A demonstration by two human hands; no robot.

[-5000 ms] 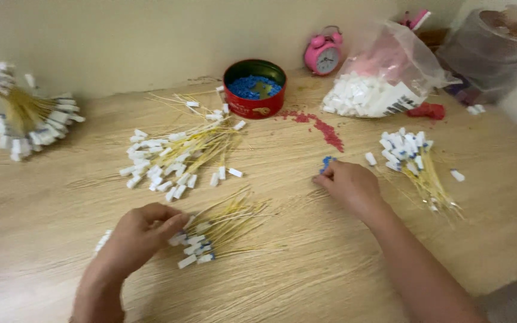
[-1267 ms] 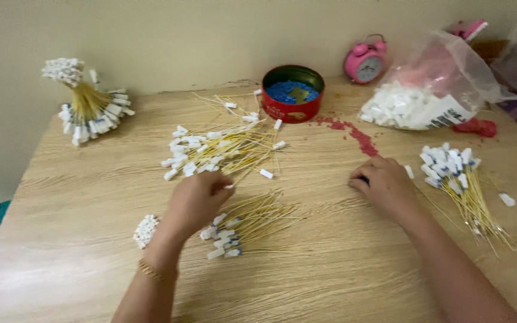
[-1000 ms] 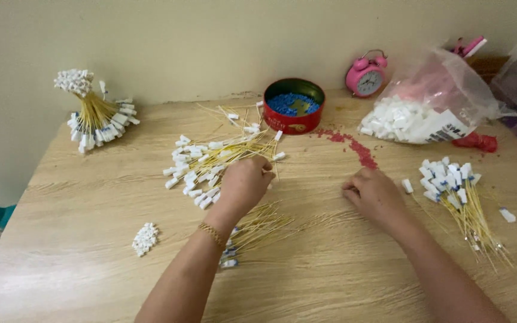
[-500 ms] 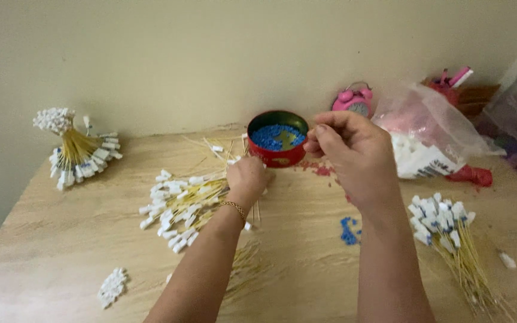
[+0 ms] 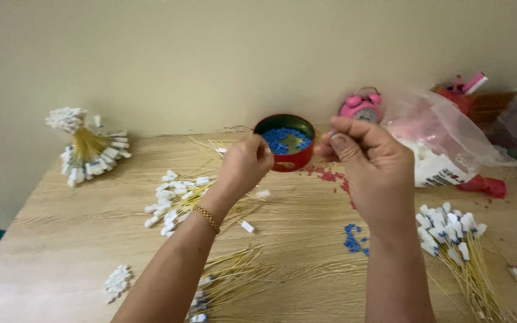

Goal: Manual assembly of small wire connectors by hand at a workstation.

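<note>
Seen from the head camera, both hands are raised above a wooden table (image 5: 55, 239), in front of a red tin (image 5: 286, 149) filled with blue beads. The left hand (image 5: 243, 167) is curled nearly closed; whether anything is pinched in it cannot be told. The right hand (image 5: 369, 164) is likewise closed at the fingertips, its contents hidden. White-tipped yellow sticks (image 5: 172, 200) are scattered below the left wrist, and loose blue beads (image 5: 352, 238) are spilled beside the right forearm.
</note>
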